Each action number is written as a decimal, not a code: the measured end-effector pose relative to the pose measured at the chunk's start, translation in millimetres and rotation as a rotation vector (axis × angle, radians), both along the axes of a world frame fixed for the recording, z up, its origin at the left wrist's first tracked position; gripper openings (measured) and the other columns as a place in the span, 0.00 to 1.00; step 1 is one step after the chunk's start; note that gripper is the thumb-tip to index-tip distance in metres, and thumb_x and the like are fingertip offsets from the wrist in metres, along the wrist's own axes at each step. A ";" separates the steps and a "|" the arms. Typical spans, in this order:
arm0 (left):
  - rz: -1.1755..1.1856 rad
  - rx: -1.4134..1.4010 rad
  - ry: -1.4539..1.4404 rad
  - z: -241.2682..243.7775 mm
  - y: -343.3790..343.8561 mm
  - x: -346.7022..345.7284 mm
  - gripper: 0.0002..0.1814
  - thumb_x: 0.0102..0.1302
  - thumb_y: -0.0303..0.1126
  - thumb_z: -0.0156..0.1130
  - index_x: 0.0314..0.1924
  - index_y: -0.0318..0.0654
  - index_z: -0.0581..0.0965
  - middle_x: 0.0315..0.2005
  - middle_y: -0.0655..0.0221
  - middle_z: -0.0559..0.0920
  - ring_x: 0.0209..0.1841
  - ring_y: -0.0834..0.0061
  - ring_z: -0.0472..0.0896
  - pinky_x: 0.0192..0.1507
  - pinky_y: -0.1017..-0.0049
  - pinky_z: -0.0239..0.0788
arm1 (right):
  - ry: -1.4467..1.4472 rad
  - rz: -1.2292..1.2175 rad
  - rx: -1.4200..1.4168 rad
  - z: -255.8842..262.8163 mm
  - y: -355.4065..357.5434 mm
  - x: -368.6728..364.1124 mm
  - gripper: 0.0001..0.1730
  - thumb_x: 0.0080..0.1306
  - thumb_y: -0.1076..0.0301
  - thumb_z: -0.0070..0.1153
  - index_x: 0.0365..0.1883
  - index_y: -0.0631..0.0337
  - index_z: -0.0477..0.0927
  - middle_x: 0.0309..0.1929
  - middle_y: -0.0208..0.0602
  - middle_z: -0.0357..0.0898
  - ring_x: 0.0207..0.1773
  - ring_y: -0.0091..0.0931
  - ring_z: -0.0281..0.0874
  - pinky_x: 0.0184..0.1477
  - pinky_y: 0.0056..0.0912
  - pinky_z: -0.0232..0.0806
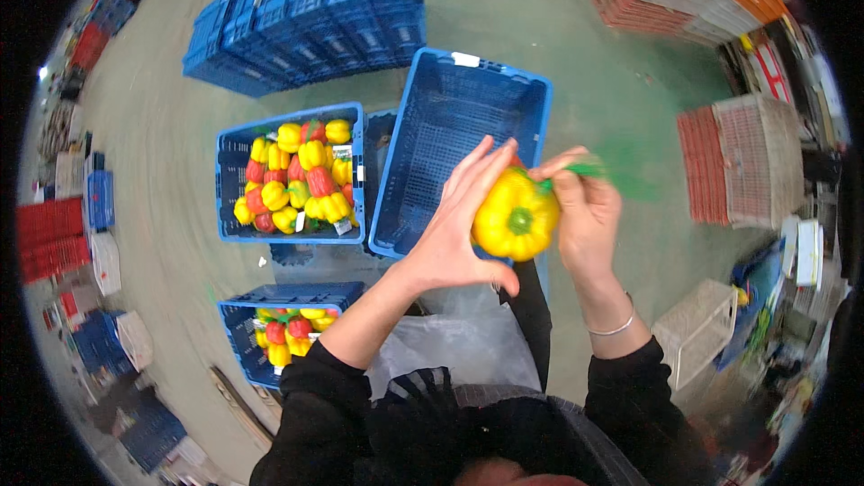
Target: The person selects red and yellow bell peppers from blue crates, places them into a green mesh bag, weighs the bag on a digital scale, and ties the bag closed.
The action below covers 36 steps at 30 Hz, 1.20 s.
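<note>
Before me, my left hand (459, 229) cups the left side of a yellow bell pepper (516, 216), its thumb spread below. Something red shows behind the pepper's top edge. At the pepper's upper right, my right hand (584, 206) pinches a blurred green strip (590, 170), perhaps a tie or mesh. Beneath my hands stands a tilted blue plastic crate (459, 108); no peppers show in its visible part. To its left, another blue crate (290, 240) holds red and yellow bell peppers (320, 181), some with white tags.
A third blue crate (290, 297) with bell peppers stands at lower left. Stacked blue crates (310, 20) rise at the upper left. Red and white crates (756, 162) stand at right, with a white basket (698, 331) lower down. A long strip (239, 405) lies on the floor.
</note>
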State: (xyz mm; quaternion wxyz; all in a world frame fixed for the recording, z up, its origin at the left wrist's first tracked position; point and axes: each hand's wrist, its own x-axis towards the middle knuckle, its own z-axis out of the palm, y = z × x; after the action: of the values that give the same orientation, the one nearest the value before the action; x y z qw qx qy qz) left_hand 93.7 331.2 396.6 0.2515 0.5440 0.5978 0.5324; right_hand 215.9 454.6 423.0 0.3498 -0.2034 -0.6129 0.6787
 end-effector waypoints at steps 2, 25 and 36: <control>-0.005 -0.039 -0.012 43.4 21.6 8.1 0.43 0.53 0.54 0.66 0.64 0.39 0.66 0.60 0.57 0.69 0.65 0.56 0.63 0.66 0.61 0.51 | -0.122 -0.043 0.127 51.0 9.2 12.1 0.06 0.66 0.71 0.55 0.36 0.66 0.78 0.35 0.31 0.74 0.39 0.21 0.70 0.44 0.22 0.64; -0.391 0.283 -0.167 316.4 422.4 264.6 0.08 0.59 0.29 0.63 0.36 0.31 0.79 0.33 0.64 0.79 0.39 0.66 0.75 0.44 0.72 0.66 | -0.515 -0.580 1.051 362.5 310.2 308.9 0.07 0.52 0.74 0.63 0.30 0.62 0.79 0.28 0.37 0.77 0.34 0.32 0.75 0.37 0.32 0.69; -0.788 0.171 -0.249 294.6 601.2 309.5 0.09 0.65 0.31 0.58 0.36 0.30 0.76 0.30 0.71 0.74 0.36 0.80 0.72 0.40 0.80 0.63 | -0.496 -0.671 0.994 323.9 475.8 366.5 0.06 0.54 0.72 0.61 0.30 0.63 0.80 0.27 0.35 0.78 0.30 0.26 0.76 0.33 0.28 0.69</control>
State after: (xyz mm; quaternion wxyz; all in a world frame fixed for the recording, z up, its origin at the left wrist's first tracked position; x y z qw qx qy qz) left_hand 403.2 932.4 691.2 0.4600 0.6814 0.2629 0.5049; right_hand 582.4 930.5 746.9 0.4433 -0.3483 -0.8197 0.1012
